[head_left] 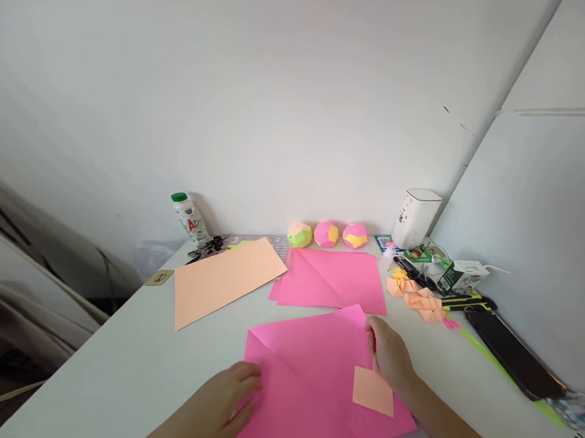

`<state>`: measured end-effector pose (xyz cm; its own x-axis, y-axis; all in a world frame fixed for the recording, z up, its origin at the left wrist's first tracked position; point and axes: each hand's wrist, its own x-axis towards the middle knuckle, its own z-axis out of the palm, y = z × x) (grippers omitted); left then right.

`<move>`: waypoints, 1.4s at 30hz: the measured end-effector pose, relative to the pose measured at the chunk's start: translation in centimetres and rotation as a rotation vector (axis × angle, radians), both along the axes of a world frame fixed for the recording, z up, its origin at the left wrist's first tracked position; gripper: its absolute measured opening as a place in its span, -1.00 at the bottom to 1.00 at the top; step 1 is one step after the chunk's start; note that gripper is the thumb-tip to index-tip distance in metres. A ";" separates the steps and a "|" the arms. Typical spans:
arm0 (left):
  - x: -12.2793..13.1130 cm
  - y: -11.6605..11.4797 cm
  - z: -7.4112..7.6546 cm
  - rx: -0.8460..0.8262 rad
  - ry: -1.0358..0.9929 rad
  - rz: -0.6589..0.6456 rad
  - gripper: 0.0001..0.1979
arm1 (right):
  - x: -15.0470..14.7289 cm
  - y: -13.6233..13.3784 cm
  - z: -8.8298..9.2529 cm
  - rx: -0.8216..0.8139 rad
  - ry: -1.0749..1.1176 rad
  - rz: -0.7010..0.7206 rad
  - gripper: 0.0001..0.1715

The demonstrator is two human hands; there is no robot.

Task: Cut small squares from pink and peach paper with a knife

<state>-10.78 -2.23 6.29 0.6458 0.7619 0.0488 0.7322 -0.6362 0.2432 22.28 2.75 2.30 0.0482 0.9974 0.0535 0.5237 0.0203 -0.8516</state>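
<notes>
A large pink sheet of paper (301,380) with diagonal creases lies in front of me at the table's near side. My left hand (222,404) grips its left edge, thumb and fingers closing around it. At the upper right edge, my right hand (388,352) pinches the same sheet, its fingertips partly hidden. A small peach paper square (373,391) rests on the pink sheet, just below my right hand. Behind it lie more pink sheets (338,279), stacked and slightly askew. To the left is a big peach sheet (225,281).
Three paper balls, one green and peach (300,235), two pink and yellow (326,234), line the wall. A bottle (191,220) leans at back left. On the right are a white container (417,219), folded peach pieces (417,298), a cutter (467,302) and a phone (513,354).
</notes>
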 end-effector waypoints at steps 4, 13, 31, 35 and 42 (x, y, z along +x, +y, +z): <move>2.5 1.5 -2.8 0.206 0.047 0.040 -0.59 | 0.3 0.2 0.2 0.152 -0.192 -0.010 -0.64; 5.3 0.9 -7.4 0.354 0.102 -0.031 -0.25 | 3.7 -0.4 3.3 0.305 -0.449 0.098 -0.56; 6.1 0.0 -5.7 0.000 -0.003 -0.071 -0.26 | 3.8 -5.2 2.9 -0.198 -0.586 0.269 -0.80; 7.2 -0.4 -5.1 -0.045 -0.038 -0.126 -0.24 | 2.3 -4.0 4.4 -0.188 -0.485 0.314 -0.83; 9.5 -1.3 -4.4 -0.100 -0.051 -0.164 -0.24 | -6.8 0.8 2.7 -0.095 -0.171 0.482 -0.91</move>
<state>-1.26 -3.51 1.92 0.7604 0.6493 0.0134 0.6060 -0.7167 0.3452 15.45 3.57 5.01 -0.4194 0.9050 -0.0714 0.6059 0.2205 -0.7644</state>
